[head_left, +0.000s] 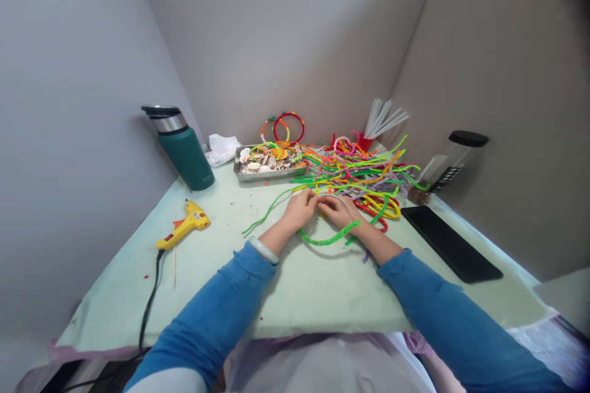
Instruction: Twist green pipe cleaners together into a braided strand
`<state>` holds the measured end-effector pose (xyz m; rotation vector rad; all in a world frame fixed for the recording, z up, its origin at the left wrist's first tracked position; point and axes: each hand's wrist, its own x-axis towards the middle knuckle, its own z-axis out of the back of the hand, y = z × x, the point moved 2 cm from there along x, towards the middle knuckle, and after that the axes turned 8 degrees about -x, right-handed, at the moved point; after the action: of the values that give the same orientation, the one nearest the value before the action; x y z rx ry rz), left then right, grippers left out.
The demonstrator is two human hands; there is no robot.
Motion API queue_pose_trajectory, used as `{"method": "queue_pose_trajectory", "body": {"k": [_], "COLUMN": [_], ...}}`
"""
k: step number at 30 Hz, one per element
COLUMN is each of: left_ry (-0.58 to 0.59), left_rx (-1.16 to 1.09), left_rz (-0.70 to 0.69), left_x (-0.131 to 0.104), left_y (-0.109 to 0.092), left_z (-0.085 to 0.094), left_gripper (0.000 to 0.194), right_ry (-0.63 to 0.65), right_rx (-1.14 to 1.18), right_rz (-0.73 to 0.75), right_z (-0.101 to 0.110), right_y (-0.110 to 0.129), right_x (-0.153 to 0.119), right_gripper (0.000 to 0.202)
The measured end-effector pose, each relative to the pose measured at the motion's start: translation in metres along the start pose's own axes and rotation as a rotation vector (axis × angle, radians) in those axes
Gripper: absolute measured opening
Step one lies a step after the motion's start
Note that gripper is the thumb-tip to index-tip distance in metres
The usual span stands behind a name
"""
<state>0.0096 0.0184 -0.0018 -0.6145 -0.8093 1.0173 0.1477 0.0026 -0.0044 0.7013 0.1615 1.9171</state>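
My left hand (302,209) and my right hand (338,210) meet fingertip to fingertip above the table, both closed in a pinch. Between them is a thin hoop, its near arc a fuzzy green pipe cleaner (329,241) that curves below my hands. A bare pale strand (342,198) arches over my right fingers. What exactly the fingertips press together is partly hidden. Just beyond my hands lies a tangled heap of colourful pipe cleaners (354,166), and one long green stem trails leftward past my left wrist.
A metal tray (271,177) of shells stands at the back, with finished-looking colourful rings (289,128) behind it. At left are a green bottle (187,156) and a yellow corded glue gun (184,226). A black phone-like slab (449,244) and a clear bottle (454,163) lie right.
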Motion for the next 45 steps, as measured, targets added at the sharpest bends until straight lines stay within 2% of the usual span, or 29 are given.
{"method": "queue_pose_trajectory", "body": {"k": [17, 35, 45], "left_ry": [-0.017, -0.074, -0.051], "left_rx": [-0.037, -0.099, -0.097], "left_rz": [-0.009, 0.071, 0.065], "left_x": [0.0003, 0.0035, 0.0017], "left_y": [-0.0019, 0.0056, -0.0012], "left_z": [0.0018, -0.0033, 0.0011], "left_gripper": [0.018, 0.015, 0.015], "right_ry": [-0.012, -0.039, -0.056], "right_rx": [0.014, 0.01, 0.027], "right_rz": [-0.003, -0.006, 0.0], "right_z": [-0.0003, 0.0002, -0.0006], "right_y": [0.0007, -0.001, -0.0026], "right_x": [0.0004, -0.0007, -0.0006], "right_gripper": [0.02, 0.023, 0.023]}}
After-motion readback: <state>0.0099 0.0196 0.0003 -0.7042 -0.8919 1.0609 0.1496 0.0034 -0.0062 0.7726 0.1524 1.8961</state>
